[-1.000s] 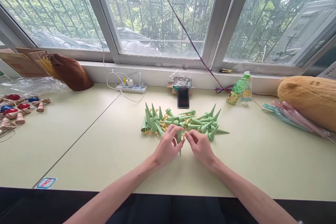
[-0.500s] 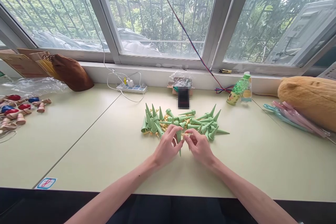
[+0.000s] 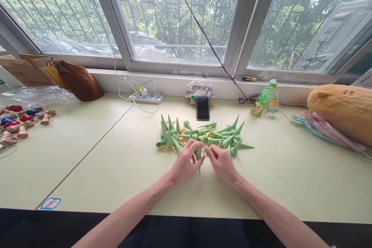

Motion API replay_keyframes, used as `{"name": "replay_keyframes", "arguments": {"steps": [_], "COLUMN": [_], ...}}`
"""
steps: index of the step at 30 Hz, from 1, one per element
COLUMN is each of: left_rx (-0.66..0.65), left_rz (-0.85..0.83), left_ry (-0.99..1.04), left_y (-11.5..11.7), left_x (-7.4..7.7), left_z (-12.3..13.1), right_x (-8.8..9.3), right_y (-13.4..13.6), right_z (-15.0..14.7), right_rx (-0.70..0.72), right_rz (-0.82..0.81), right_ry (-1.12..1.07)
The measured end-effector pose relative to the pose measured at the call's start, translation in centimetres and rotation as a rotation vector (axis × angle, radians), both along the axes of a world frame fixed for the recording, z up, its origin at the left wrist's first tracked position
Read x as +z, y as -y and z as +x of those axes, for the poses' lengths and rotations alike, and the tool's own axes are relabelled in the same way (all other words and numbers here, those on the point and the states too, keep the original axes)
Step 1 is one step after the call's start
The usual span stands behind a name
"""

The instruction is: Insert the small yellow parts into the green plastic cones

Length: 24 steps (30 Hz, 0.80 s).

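Between the thumb and fingers of my left hand (image 3: 186, 162) is a green plastic spike (image 3: 199, 153), its pointed tip hanging downward. My right hand (image 3: 222, 162) is closed in a pinch close beside it, on a small yellow plastic piece (image 3: 204, 152) at the spike's side. Whether that piece touches the spike I cannot tell. Just beyond both hands lies a pile of green spikes (image 3: 167, 135), some standing on their wide ends and others on their sides. Small yellow pieces (image 3: 181, 139) are scattered among them.
A blurred dark device (image 3: 203, 109) stands behind the pile. Farther back are a power strip (image 3: 145, 97) and a green bottle (image 3: 264, 99). Wooden kendama toys (image 3: 21, 122) lie at left near a brown bag (image 3: 80, 81). A tan plush (image 3: 343, 108) sits at right.
The small yellow piece has turned from lying roughly level to nearly upright beside the spike. My right fingertips have shifted slightly; my left hand keeps its grip on the spike.
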<state>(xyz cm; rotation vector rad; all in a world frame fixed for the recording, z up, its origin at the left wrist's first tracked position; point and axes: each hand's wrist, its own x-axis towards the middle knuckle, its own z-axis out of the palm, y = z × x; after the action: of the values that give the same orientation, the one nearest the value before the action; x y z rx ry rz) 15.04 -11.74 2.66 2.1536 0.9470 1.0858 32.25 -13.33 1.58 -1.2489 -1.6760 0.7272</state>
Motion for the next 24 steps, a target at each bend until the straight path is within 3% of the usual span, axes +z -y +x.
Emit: {"name": "replay_keyframes", "arguments": {"steps": [14,24], "left_rx": [-0.016,0.014], "left_rz": [-0.022,-0.026], "left_ry": [-0.006,-0.008], "left_y": [0.16,0.1], "left_x": [0.11,0.0], "left_z": [0.06,0.07], "right_x": [0.18,0.14], "right_y": [0.02,0.2], "right_z": [0.04,0.11], "right_rx": [-0.043,0.033], "right_rz": [0.007,-0.013], "right_ry": [0.035,0.001]}}
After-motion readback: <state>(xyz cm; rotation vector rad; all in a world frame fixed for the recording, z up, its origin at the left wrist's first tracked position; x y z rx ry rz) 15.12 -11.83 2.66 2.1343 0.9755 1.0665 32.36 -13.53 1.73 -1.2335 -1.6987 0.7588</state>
